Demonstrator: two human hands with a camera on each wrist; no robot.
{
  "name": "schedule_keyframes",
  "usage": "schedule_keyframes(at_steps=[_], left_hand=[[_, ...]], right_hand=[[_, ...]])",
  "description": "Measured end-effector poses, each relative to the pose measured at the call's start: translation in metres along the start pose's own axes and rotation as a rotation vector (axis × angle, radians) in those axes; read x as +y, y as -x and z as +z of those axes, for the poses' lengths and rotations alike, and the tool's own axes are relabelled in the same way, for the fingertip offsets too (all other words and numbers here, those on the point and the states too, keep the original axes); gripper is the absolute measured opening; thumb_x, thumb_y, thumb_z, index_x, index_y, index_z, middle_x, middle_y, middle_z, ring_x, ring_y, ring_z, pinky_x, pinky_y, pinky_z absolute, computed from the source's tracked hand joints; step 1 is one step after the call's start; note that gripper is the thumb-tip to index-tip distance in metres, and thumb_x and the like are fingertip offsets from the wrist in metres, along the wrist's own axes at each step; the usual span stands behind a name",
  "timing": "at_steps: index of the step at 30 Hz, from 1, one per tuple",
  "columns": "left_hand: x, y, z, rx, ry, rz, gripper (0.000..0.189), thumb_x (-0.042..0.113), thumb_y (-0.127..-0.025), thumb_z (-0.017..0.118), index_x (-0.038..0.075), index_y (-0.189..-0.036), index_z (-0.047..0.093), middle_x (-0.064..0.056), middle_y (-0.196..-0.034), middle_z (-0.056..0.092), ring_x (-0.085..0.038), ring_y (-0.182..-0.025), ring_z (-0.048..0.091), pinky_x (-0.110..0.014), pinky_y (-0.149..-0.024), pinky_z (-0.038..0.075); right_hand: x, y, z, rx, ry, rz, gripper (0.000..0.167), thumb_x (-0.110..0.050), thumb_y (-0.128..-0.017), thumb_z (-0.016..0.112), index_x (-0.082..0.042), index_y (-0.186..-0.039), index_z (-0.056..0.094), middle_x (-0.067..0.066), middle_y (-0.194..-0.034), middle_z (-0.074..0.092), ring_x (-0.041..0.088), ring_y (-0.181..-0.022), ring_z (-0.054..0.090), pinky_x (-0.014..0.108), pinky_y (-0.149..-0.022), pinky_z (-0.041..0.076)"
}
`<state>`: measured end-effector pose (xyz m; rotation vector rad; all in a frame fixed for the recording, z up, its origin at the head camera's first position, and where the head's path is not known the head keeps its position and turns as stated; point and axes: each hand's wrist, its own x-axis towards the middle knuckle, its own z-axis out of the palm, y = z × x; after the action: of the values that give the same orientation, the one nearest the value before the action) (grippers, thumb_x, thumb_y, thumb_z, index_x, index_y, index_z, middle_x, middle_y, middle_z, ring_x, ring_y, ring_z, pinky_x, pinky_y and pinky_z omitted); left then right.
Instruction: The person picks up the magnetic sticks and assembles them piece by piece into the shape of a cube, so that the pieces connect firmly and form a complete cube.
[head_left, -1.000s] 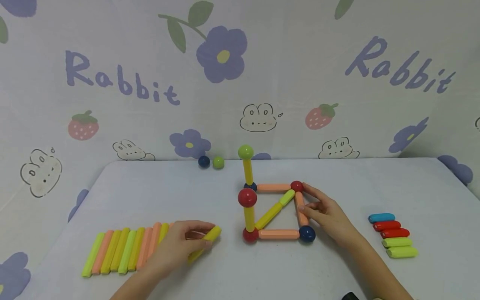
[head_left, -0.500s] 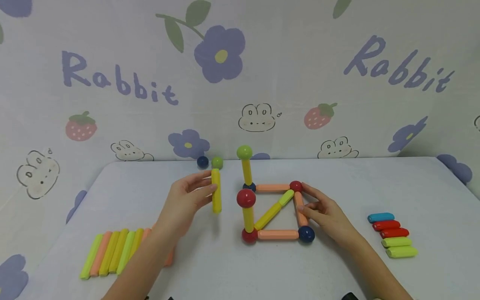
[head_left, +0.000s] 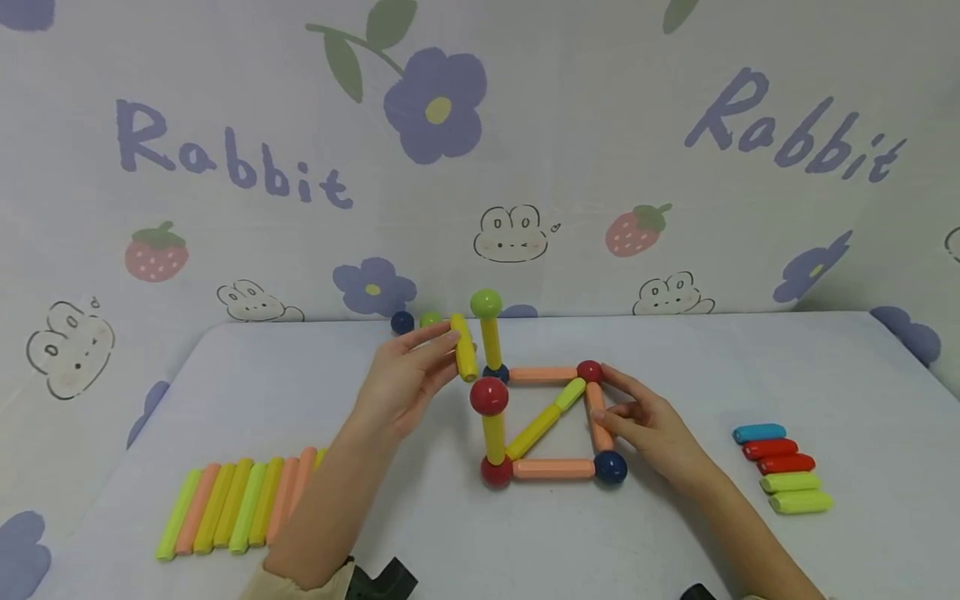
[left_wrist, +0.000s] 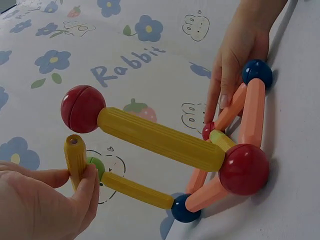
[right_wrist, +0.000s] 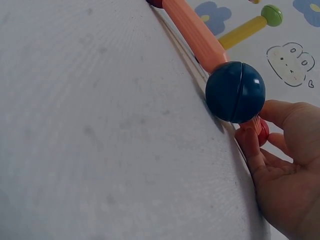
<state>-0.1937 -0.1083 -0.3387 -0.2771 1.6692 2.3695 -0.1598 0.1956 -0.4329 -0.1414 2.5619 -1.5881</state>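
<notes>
My left hand [head_left: 405, 379] pinches a yellow magnetic stick [head_left: 464, 350] between thumb and fingers, raised and slightly tilted. It is close beside the rear yellow post [head_left: 491, 343], which a green ball [head_left: 486, 303] tops. The ball-and-stick frame lies on the table, with a front yellow post [head_left: 493, 438] under a red ball [head_left: 489, 396]. A yellow and lime diagonal [head_left: 536, 431] crosses its base. At the frame's right side, my right hand [head_left: 660, 433] holds the orange stick [head_left: 603, 439] between the rear red ball [head_left: 589, 371] and the blue ball [right_wrist: 235, 92].
A row of yellow, orange and lime sticks [head_left: 222, 508] lies at the left, partly behind my left forearm. Short blue, red and lime sticks [head_left: 777, 465] are at the right. A dark blue ball [head_left: 402, 322] and a green ball [head_left: 431, 319] sit at the back edge.
My left hand has carried the yellow stick up from beside the stick row, then rightward to the rear post, turning it more upright. My right hand stays on the frame.
</notes>
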Motion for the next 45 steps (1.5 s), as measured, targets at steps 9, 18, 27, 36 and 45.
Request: schedule_keyframes(at_steps=[9, 18, 27, 36, 45], left_hand=[[-0.002, 0.005, 0.008, -0.034, 0.027, -0.015, 0.04, 0.008, -0.107, 0.061, -0.004, -0.145, 0.057, -0.019, -0.141, 0.06, -0.025, -0.121, 0.067, -0.026, -0.094, 0.059], [-0.007, 0.005, 0.018, -0.019, 0.057, -0.021, 0.041, 0.009, -0.107, 0.062, -0.001, -0.146, 0.058, -0.017, -0.143, 0.061, -0.03, -0.131, 0.063, -0.029, -0.099, 0.057], [-0.01, 0.005, 0.023, 0.013, 0.123, -0.021, 0.039, 0.008, -0.106, 0.063, 0.0, -0.144, 0.058, -0.017, -0.141, 0.061, -0.028, -0.129, 0.064, -0.027, -0.095, 0.058], [-0.011, 0.007, 0.015, -0.028, 0.077, -0.052, 0.045, 0.012, -0.107, 0.062, 0.001, -0.15, 0.054, -0.017, -0.145, 0.059, -0.029, -0.135, 0.06, -0.03, -0.103, 0.055], [-0.007, 0.031, -0.018, -0.053, 0.016, -0.04, 0.049, 0.006, -0.109, 0.056, -0.005, -0.155, 0.045, -0.024, -0.152, 0.053, -0.035, -0.142, 0.055, -0.033, -0.104, 0.054]], right_hand=[[0.0, -0.001, 0.001, 0.005, 0.0, 0.003, 0.072, -0.019, -0.104, 0.069, -0.009, -0.166, 0.033, 0.016, -0.118, 0.065, 0.019, -0.094, 0.057, 0.022, -0.067, 0.046], [0.001, 0.0, 0.0, 0.004, -0.007, 0.002, 0.073, -0.02, -0.104, 0.069, -0.009, -0.166, 0.032, 0.019, -0.13, 0.061, 0.019, -0.096, 0.058, 0.021, -0.068, 0.046], [0.001, -0.001, 0.0, -0.001, -0.008, -0.004, 0.072, -0.019, -0.104, 0.068, -0.009, -0.166, 0.032, 0.02, -0.131, 0.061, 0.018, -0.097, 0.057, 0.021, -0.069, 0.047], [0.001, -0.001, -0.001, -0.002, -0.016, -0.001, 0.072, -0.019, -0.104, 0.068, -0.009, -0.166, 0.032, 0.02, -0.132, 0.06, 0.02, -0.097, 0.057, 0.021, -0.068, 0.047], [0.001, 0.0, 0.0, -0.01, -0.031, -0.001, 0.072, -0.016, -0.104, 0.068, -0.009, -0.166, 0.031, 0.019, -0.127, 0.061, 0.018, -0.094, 0.057, 0.021, -0.066, 0.045]])
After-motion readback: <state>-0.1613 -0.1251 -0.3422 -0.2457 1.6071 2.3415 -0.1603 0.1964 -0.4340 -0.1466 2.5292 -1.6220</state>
